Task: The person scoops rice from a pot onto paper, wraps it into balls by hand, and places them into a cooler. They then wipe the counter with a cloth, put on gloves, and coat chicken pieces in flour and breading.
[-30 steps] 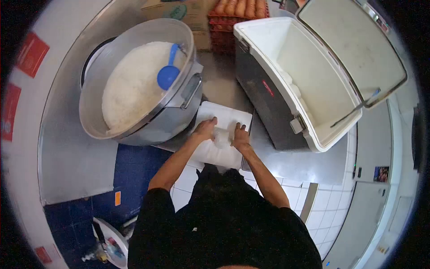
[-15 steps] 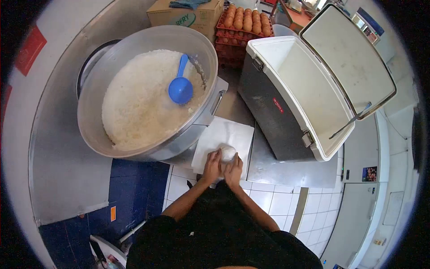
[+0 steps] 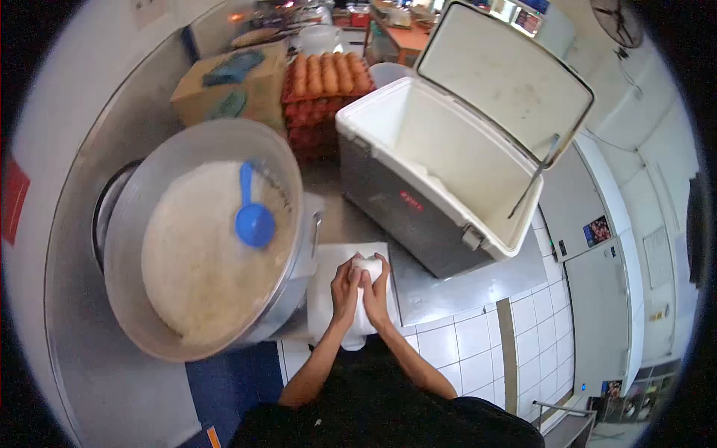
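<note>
Between my two hands is a small white bundle [image 3: 367, 266], with rounded top, raised over white paper sheets [image 3: 323, 280] on the metal counter. My left hand [image 3: 345, 291] closes round its left side, and my right hand [image 3: 376, 290] wraps its right side. What is inside the bundle cannot be made out. To the left, a large metal pot [image 3: 119, 246] holds white rice [image 3: 202, 254], and a blue scoop [image 3: 255, 225] lies on the rice.
A grey cooler [image 3: 403, 201] with a white interior stands at the right, its lid [image 3: 508, 75] raised. Behind are stacked red trays of brown eggs [image 3: 328, 75] and a cardboard box [image 3: 202, 86] with a blue-green cloth [image 3: 233, 67] on it. Tiled floor shows below the counter.
My hands have lifted the white bundle from the paper and closed round it. The camera view has tilted up and turned right, so pot and cooler appear shifted left.
</note>
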`<state>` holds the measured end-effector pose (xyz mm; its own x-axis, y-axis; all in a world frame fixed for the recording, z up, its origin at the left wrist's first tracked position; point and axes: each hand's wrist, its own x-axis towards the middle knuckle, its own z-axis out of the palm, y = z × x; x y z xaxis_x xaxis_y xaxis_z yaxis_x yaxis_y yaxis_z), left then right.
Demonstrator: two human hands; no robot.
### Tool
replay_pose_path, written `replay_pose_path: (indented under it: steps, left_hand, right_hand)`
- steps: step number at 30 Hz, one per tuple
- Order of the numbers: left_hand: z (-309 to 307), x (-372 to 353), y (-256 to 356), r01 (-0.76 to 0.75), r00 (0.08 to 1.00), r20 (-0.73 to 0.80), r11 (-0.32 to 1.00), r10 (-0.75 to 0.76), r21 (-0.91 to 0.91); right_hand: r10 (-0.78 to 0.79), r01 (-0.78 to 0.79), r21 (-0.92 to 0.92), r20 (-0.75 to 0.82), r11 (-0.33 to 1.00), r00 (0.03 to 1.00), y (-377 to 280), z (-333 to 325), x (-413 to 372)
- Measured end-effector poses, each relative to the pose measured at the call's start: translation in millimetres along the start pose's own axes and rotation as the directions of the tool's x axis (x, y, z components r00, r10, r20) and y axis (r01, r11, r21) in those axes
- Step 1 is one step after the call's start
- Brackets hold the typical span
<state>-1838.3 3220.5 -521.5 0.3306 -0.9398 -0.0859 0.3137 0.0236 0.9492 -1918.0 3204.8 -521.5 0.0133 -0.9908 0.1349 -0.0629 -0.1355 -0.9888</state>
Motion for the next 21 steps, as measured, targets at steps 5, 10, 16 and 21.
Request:
replay_pose_path:
  steps: [5,10,16,21]
  left_hand:
    - [63,-4,82,-0.176,0.981,0.083,0.984,0.178,-0.026]
    - [142,-20,162,-0.492,0.866,-0.005,0.852,0.501,0.179]
    - [98,-4,257,-0.656,0.665,0.422,0.213,0.616,0.724]
    - [51,78,307,-0.247,0.838,0.204,0.017,0.506,0.969]
  right_hand:
    - [-0.204,0.207,0.063,-0.05,0.976,0.978,-82,-34,37]
    - [-0.38,0.368,0.141,0.069,0.919,0.922,-185,-111,87]
    - [-0.508,0.566,-0.027,0.408,0.824,0.758,-254,-181,244]
    - [-0.159,0.403,-0.406,0.514,0.821,0.843,-116,-108,420]
